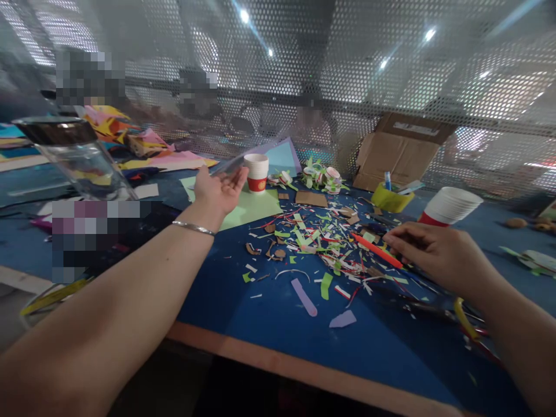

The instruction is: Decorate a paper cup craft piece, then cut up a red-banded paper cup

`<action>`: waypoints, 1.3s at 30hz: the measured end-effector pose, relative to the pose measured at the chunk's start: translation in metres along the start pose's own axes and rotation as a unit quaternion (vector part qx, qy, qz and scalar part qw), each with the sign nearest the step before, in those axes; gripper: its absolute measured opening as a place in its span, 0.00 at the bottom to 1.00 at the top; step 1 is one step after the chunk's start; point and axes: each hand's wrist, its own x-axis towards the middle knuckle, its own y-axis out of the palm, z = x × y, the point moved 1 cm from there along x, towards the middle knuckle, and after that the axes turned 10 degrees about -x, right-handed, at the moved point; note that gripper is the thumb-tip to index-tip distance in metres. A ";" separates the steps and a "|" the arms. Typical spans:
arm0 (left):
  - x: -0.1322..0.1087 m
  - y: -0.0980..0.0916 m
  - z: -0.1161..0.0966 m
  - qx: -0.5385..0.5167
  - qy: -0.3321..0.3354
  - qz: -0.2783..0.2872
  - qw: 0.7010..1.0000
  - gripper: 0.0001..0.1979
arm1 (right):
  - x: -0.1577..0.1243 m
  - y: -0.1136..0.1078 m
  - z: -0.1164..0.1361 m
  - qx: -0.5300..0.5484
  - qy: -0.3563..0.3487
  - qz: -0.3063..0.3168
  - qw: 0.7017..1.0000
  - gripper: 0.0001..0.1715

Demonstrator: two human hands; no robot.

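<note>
Holds left grip (219, 190) released, palm up, beside paper cups (258, 168), can't tell if touching; curls right grip (430, 246) near orange tool (377, 251) on table (260, 321), can't tell if grasping.

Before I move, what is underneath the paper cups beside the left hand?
The paper cups stand on a light green sheet, which lies on the blue tabletop. What their base covers, and anything under the sheet, cannot be seen.

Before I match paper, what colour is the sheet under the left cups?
Pale green sheet, head view.
</note>
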 end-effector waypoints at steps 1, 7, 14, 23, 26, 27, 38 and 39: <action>-0.004 0.000 0.005 0.014 -0.015 -0.007 1.000 0.31 | 0.000 0.000 0.000 0.000 0.000 -0.001 1.000 0.27; -0.019 0.005 0.033 0.270 0.091 0.070 0.956 0.17 | -0.002 0.000 0.000 0.002 -0.002 0.003 1.000 0.28; 0.012 0.027 0.017 0.708 0.429 0.189 0.528 0.09 | -0.003 -0.003 0.002 0.009 -0.002 0.006 1.000 0.27; 0.047 0.059 0.014 0.878 0.294 0.180 0.332 0.15 | 0.000 -0.002 0.001 0.021 -0.018 0.000 1.000 0.26; 0.050 0.063 0.014 0.890 0.284 0.174 0.312 0.16 | 0.000 -0.003 0.001 0.025 -0.023 0.000 0.999 0.25; 0.050 0.064 0.014 0.890 0.286 0.174 0.308 0.16 | -0.001 -0.003 0.002 0.026 -0.023 0.000 0.999 0.26; 0.046 0.060 0.010 0.869 0.337 0.209 0.294 0.07 | -0.004 -0.008 0.008 0.032 -0.018 0.019 0.999 0.27; 0.045 0.060 0.008 0.870 0.335 0.216 0.292 0.05 | -0.004 -0.007 0.007 0.031 -0.018 0.021 0.999 0.27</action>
